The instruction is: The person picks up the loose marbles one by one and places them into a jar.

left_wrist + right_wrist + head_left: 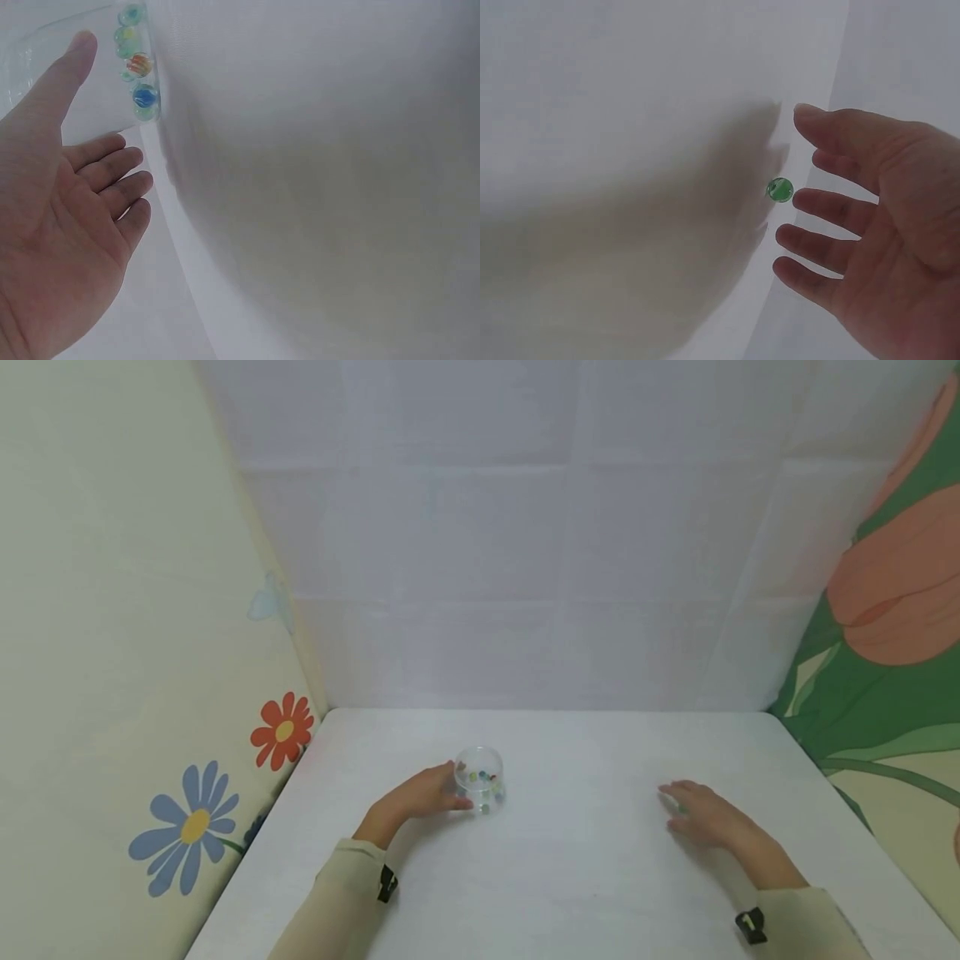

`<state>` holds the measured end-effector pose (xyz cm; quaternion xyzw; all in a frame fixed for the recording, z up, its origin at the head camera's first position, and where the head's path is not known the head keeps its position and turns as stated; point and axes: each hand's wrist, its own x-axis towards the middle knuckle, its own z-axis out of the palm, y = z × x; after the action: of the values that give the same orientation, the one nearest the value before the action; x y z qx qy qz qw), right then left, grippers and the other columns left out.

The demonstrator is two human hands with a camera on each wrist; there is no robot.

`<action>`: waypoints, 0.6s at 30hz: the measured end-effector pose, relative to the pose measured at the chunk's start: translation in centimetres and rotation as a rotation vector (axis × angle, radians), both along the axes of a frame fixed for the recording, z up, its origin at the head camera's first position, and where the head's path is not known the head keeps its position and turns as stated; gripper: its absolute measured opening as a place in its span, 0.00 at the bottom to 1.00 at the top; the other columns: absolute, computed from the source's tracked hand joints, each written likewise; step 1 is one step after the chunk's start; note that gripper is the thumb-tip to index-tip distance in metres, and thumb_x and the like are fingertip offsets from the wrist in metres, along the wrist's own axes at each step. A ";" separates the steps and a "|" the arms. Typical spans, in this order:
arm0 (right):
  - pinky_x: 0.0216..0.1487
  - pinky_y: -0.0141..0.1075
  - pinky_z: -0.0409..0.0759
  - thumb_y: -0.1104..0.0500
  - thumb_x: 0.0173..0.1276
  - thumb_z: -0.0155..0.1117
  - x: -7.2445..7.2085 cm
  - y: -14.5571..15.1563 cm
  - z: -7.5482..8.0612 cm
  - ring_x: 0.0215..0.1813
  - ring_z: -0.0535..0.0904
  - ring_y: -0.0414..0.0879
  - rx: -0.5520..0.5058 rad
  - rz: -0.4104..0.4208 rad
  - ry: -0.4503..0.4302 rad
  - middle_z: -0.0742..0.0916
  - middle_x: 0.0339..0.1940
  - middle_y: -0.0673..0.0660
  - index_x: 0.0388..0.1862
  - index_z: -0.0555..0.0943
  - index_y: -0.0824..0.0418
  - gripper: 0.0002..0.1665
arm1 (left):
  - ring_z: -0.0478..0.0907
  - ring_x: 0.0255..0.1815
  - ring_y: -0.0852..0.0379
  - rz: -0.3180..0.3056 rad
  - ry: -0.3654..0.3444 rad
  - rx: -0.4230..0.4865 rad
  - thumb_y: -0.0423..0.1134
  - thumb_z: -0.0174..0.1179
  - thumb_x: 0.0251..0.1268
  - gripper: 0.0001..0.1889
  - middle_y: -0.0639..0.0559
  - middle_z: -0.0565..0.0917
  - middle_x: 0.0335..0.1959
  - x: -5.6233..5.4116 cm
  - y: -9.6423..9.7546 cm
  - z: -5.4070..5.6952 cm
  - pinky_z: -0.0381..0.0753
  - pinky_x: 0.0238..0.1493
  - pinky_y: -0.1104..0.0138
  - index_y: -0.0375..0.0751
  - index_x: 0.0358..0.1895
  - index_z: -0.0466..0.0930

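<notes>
In the head view a clear cup point(478, 757) stands left of the table's middle. Glass marbles lie in its bottom, among them a blue one point(144, 95) and an orange-striped one point(139, 65). My left hand point(422, 793) holds the cup loosely from the left, thumb across the near side and fingers toward the far side. How firmly they press cannot be seen. Over on the right, my right hand point(708, 817) hovers low with fingers spread and relaxed. A single green marble point(780, 190) sits on the table just off its fingertips, between thumb side and little finger.
The white-covered table point(570, 877) has a pale cloth wall point(555, 543) along its far edge. Flower-printed cloth hangs at the left point(112, 652) and tulip-printed cloth point(900, 585) at the right. Both sleeves carry a small black clip.
</notes>
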<state>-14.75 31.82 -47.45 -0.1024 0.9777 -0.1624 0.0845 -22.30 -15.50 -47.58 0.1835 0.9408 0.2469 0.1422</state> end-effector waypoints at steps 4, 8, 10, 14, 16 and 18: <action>0.70 0.67 0.64 0.60 0.69 0.66 -0.1 0.2 0.0 0.70 0.64 0.76 0.000 -0.009 -0.028 0.71 0.69 0.79 0.69 0.72 0.72 0.32 | 0.57 0.79 0.39 0.000 -0.002 0.011 0.58 0.69 0.62 0.49 0.35 0.61 0.78 0.2 0.0 0.2 0.58 0.78 0.47 0.31 0.77 0.59; 0.69 0.67 0.65 0.61 0.69 0.66 -0.2 0.3 0.0 0.70 0.65 0.75 0.009 -0.018 -0.039 0.72 0.67 0.78 0.68 0.73 0.72 0.31 | 0.58 0.79 0.39 -0.002 0.000 0.009 0.58 0.69 0.62 0.48 0.35 0.62 0.78 0.3 0.0 0.2 0.59 0.78 0.47 0.32 0.77 0.60; 0.69 0.67 0.66 0.62 0.68 0.66 -0.3 0.4 -0.1 0.69 0.66 0.75 0.018 -0.017 -0.038 0.73 0.66 0.78 0.67 0.73 0.72 0.30 | 0.58 0.79 0.39 -0.001 0.002 0.005 0.58 0.69 0.62 0.48 0.36 0.62 0.78 0.3 -0.1 0.1 0.59 0.78 0.47 0.32 0.77 0.60; 0.69 0.66 0.67 0.64 0.68 0.65 -0.5 0.5 -0.2 0.68 0.67 0.75 0.037 -0.011 -0.033 0.75 0.64 0.77 0.65 0.74 0.73 0.27 | 0.58 0.79 0.39 -0.002 0.005 0.003 0.58 0.69 0.63 0.48 0.37 0.62 0.78 0.3 -0.1 0.1 0.59 0.78 0.47 0.33 0.77 0.59; 0.68 0.66 0.67 0.65 0.68 0.63 -0.6 0.5 -0.3 0.67 0.68 0.74 0.048 -0.014 -0.035 0.75 0.63 0.77 0.64 0.75 0.73 0.26 | 0.57 0.79 0.40 -0.001 0.004 0.003 0.58 0.69 0.63 0.48 0.37 0.61 0.79 0.3 0.0 0.1 0.58 0.78 0.47 0.33 0.78 0.58; 0.68 0.66 0.68 0.67 0.69 0.61 -0.6 0.5 -0.3 0.66 0.68 0.74 0.057 -0.021 -0.036 0.76 0.63 0.77 0.63 0.76 0.73 0.24 | 0.57 0.80 0.39 0.000 0.005 0.003 0.57 0.69 0.63 0.49 0.37 0.61 0.79 0.3 0.0 0.2 0.58 0.79 0.47 0.33 0.78 0.58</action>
<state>-15.37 32.35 -47.73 -0.0870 0.9813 -0.1373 0.1031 -21.97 -15.52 -47.41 0.1842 0.9408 0.2481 0.1395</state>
